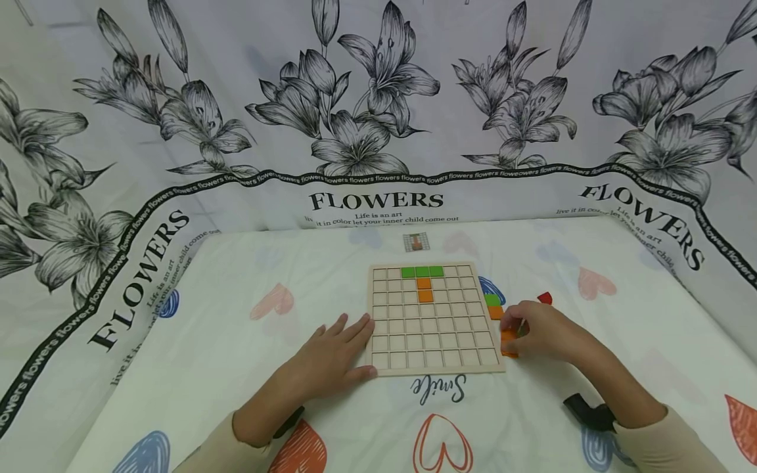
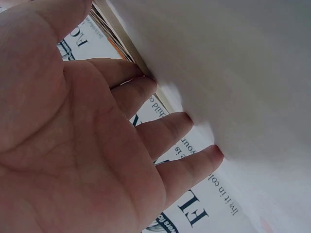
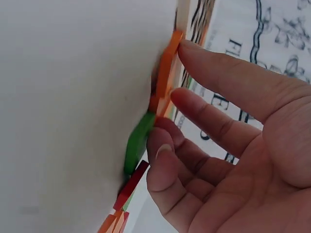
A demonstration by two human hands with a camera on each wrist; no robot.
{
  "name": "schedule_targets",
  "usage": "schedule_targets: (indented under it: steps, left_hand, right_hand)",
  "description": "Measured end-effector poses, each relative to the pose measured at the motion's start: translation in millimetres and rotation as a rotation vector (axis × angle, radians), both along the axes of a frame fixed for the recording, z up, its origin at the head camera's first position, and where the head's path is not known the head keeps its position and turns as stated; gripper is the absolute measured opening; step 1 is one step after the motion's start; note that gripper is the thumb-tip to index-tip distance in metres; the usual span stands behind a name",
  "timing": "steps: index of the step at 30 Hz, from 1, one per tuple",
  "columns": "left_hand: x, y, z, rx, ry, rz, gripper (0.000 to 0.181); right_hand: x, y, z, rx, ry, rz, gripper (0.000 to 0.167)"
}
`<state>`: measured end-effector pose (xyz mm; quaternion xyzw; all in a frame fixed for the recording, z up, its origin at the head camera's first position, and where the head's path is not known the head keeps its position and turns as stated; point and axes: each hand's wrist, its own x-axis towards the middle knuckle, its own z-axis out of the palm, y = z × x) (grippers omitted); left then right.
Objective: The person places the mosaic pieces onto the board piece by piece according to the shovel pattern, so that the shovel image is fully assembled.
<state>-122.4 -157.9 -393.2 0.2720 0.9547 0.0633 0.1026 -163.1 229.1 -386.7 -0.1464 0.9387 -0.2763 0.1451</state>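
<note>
A wooden grid board (image 1: 437, 341) lies flat on the cloth, with a row of green tiles (image 1: 422, 271) at its far edge and two orange tiles (image 1: 425, 290) below the middle one. My left hand (image 1: 331, 360) rests at the board's left edge, fingers extended; its palm (image 2: 82, 145) shows in the left wrist view. Right of the board, my right hand (image 1: 544, 332) pinches an orange tile (image 1: 508, 343) between thumb and finger. In the right wrist view the hand (image 3: 243, 141) touches that orange tile (image 3: 167, 65), beside a green piece (image 3: 138, 143).
A small picture card (image 1: 416, 242) lies beyond the board. Right of the board are a loose green tile (image 1: 492, 300), an orange one (image 1: 495, 313) and a red piece (image 1: 545, 298). A black object (image 1: 588, 412) lies by the right forearm. Flower-printed cloth (image 1: 378, 98) stands behind.
</note>
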Motion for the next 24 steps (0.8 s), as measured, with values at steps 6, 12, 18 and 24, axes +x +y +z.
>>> schedule_targets:
  steps: [6, 12, 18, 24]
  left_hand:
    - [1.5, 1.9, 4.5, 0.006, 0.003, -0.004, 0.077]
    - [1.8, 2.7, 5.1, 0.008, -0.007, 0.004, 0.077]
    - [1.1, 2.6, 2.5, -0.002, -0.009, 0.003, 0.078]
    - [1.8, 2.8, 4.7, 0.006, -0.013, 0.007, 0.078]
  right_hand:
    - [18.3, -7, -2.5, 0.086, 0.102, -0.014, 0.020]
    - [23.8, -8, -1.8, 0.112, 0.092, -0.017, 0.021]
    - [27.4, -6, -2.6, 0.129, 0.065, -0.022, 0.022]
    - [31.2, -4, -2.3, 0.112, 0.079, -0.003, 0.022]
